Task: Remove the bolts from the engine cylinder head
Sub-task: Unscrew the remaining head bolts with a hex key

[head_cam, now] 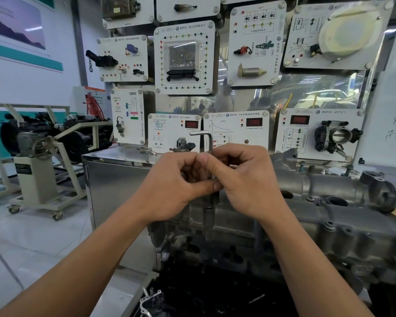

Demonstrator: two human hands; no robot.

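Observation:
A grey metal cylinder head [306, 216] lies across the lower right of the head view. An L-shaped hex key [206, 138] stands upright over its left end, its short arm pointing left. My left hand [176, 188] and my right hand [242, 179] both grip the key's long shaft, fingers curled round it. Below the hands the shaft runs down to a bolt [209, 205] on the head; the key's tip is hidden. Two more bolts [302, 166] stick up along the far edge of the head.
A panel of white training boards [184, 58] stands close behind the head. A steel cabinet [114, 179] is at the left. An engine on a wheeled stand [44, 152] sits further left. A dark tray [192, 298] lies below.

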